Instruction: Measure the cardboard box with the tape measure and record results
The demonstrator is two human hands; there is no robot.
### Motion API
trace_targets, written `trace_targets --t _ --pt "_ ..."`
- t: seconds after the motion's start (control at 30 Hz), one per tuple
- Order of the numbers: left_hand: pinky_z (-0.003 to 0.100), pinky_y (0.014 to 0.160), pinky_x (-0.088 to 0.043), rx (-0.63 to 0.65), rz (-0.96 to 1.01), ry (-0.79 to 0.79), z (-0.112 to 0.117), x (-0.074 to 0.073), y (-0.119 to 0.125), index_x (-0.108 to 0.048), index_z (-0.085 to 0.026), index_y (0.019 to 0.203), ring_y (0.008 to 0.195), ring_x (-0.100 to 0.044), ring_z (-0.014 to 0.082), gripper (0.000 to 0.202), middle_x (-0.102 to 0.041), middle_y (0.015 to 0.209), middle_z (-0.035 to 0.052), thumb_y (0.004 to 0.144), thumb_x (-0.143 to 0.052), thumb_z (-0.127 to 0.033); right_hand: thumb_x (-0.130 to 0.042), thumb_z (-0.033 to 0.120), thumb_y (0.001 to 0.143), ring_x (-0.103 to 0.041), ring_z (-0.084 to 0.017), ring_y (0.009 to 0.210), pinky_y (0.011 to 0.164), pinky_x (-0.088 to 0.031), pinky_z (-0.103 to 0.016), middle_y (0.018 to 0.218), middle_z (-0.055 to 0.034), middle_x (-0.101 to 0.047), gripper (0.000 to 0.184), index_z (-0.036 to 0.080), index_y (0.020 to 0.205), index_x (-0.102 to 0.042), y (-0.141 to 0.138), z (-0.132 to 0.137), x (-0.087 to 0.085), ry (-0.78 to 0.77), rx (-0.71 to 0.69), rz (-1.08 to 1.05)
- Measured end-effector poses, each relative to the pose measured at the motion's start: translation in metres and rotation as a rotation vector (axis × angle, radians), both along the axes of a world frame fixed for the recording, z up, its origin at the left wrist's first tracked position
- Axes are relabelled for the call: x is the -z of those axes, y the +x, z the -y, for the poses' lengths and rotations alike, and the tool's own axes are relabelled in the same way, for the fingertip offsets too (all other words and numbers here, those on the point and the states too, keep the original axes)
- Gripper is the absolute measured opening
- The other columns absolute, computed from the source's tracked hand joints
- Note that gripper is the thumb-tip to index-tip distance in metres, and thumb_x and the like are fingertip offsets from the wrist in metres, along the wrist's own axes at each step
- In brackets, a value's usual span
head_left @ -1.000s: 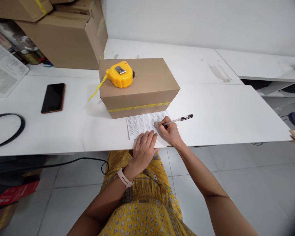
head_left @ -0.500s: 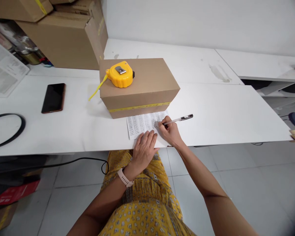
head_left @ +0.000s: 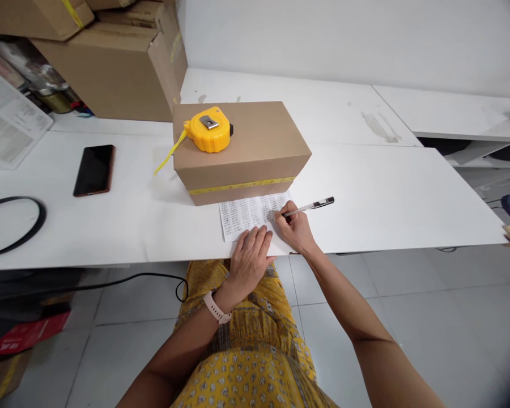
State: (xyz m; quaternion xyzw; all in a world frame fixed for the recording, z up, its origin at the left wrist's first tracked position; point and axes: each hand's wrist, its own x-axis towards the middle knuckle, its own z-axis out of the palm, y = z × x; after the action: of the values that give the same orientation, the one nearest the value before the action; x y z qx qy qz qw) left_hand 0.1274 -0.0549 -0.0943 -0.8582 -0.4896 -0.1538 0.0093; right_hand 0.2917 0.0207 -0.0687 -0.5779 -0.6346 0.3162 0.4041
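Observation:
Columns of handwriting cover a white sheet of paper [head_left: 233, 218] at the front of the white table. My left hand [head_left: 251, 254] lies flat on the paper's lower edge, fingers stretched out. In my right hand [head_left: 295, 228] is a pen [head_left: 318, 204], pinched with its tip at the right part of the sheet; the fingers partly hide the tip. Just behind the paper stands a closed cardboard box [head_left: 242, 136] with yellow tape along its side, touching or covering the sheet's far edge. A yellow tape measure [head_left: 210, 130] rests on top of the box.
A dark phone [head_left: 94, 170] and a black looped strap [head_left: 38, 218] lie on the table's left. Larger cardboard boxes [head_left: 110, 73] are stacked at the back left. Below the front edge hangs a black cable [head_left: 144, 276]. A shelf [head_left: 471, 153] stands at the right.
Both hands stay in nearly the same place; my right hand and the pen have shifted very slightly to the right. The box and tape measure rest as before.

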Motion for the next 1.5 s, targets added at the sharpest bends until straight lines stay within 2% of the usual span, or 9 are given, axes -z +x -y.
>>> trace_targets --t 0.33,0.57,0.73,0.87,1.0,1.1,1.2,1.3,1.5 --pt "0.046 0.120 -0.036 0.012 0.005 -0.012 -0.002 -0.001 -0.003 -0.052 -0.011 0.147 0.141 -0.049 0.0283 0.055 -0.055 0.151 0.0148 0.101 -0.055 -0.041 -0.055 0.041 0.094 -0.044 -0.014 0.061 0.059 -0.037 -0.027 0.068 0.0036 -0.050 0.021 0.024 0.082 -0.049 0.013 -0.001 0.005 0.133 0.221 -0.075" --pt "0.046 0.110 -0.045 0.092 0.125 -0.005 0.006 -0.012 -0.018 -0.060 -0.013 0.133 0.130 -0.058 0.0287 0.041 -0.065 0.138 0.0145 0.099 -0.059 -0.037 -0.040 0.021 0.096 -0.053 -0.028 0.097 0.081 -0.044 -0.040 0.099 -0.0139 -0.060 0.023 0.020 0.104 -0.062 0.103 -0.026 0.015 0.302 0.216 0.561" --pt "0.040 0.099 -0.052 -0.034 0.458 0.299 -0.025 -0.070 -0.043 -0.065 -0.019 0.110 0.108 -0.067 0.0225 0.017 -0.073 0.112 0.0089 0.101 -0.055 -0.030 -0.035 0.010 0.091 -0.050 -0.030 0.098 0.083 -0.045 -0.042 0.100 -0.0164 -0.058 0.039 0.017 0.110 -0.068 0.127 -0.038 0.029 0.280 0.215 0.764" --pt "0.051 0.113 -0.040 -0.302 0.524 0.497 -0.084 -0.132 -0.073 -0.059 -0.018 0.119 0.129 -0.055 0.0290 0.029 -0.063 0.132 0.0127 0.093 -0.064 -0.030 -0.034 0.007 0.088 -0.052 -0.031 0.096 0.087 -0.046 -0.043 0.101 -0.0176 -0.062 0.051 0.013 0.129 -0.064 0.123 -0.038 0.032 0.315 0.262 0.768" --pt "0.055 0.114 -0.037 -0.321 0.498 0.219 -0.139 -0.163 -0.089 -0.046 -0.015 0.140 0.138 -0.044 0.0368 0.079 -0.051 0.147 0.0185 0.073 -0.082 -0.033 -0.036 0.007 0.087 -0.055 -0.031 0.097 0.085 -0.047 -0.043 0.102 -0.0190 -0.065 0.050 0.010 0.129 -0.063 0.123 -0.036 0.035 0.323 0.316 0.684" --pt "0.054 0.114 -0.037 -0.335 0.491 0.030 -0.155 -0.169 -0.088 -0.045 -0.014 0.141 0.137 -0.046 0.0378 0.081 -0.052 0.147 0.0196 0.072 -0.082 -0.034 -0.037 0.013 0.091 -0.057 -0.030 0.095 0.084 -0.049 -0.044 0.100 -0.0186 -0.066 0.043 0.012 0.123 -0.065 0.122 -0.031 0.032 0.396 0.400 0.579" --pt "0.048 0.105 -0.045 -0.299 0.620 -0.019 -0.148 -0.176 -0.080 -0.049 -0.016 0.137 0.125 -0.057 0.0333 0.073 -0.060 0.137 0.0174 0.075 -0.080 -0.039 -0.038 0.021 0.094 -0.059 -0.029 0.097 0.085 -0.050 -0.045 0.100 -0.0179 -0.064 0.036 0.015 0.114 -0.068 0.110 -0.020 0.008 0.571 0.532 0.404" --pt "0.034 0.073 -0.054 -0.057 0.883 -0.319 -0.130 -0.186 -0.066 -0.049 -0.018 0.133 0.089 -0.069 0.0218 0.064 -0.069 0.115 0.0130 0.084 -0.071 -0.054 -0.044 0.034 0.097 -0.061 -0.026 0.100 0.088 -0.052 -0.042 0.104 -0.0153 -0.066 0.032 0.018 0.109 -0.069 0.081 -0.008 -0.045 0.608 0.451 0.117" --pt "0.020 0.046 -0.040 0.177 1.073 -0.696 -0.105 -0.205 -0.039 -0.056 -0.017 0.113 0.059 -0.060 0.0092 0.052 -0.069 0.100 0.0093 0.086 -0.070 -0.058 -0.052 0.070 0.091 -0.067 -0.020 0.084 0.077 -0.056 -0.032 0.094 -0.0099 -0.073 0.056 0.019 0.101 -0.073 0.014 -0.013 -0.152 -0.066 -0.205 -0.570"
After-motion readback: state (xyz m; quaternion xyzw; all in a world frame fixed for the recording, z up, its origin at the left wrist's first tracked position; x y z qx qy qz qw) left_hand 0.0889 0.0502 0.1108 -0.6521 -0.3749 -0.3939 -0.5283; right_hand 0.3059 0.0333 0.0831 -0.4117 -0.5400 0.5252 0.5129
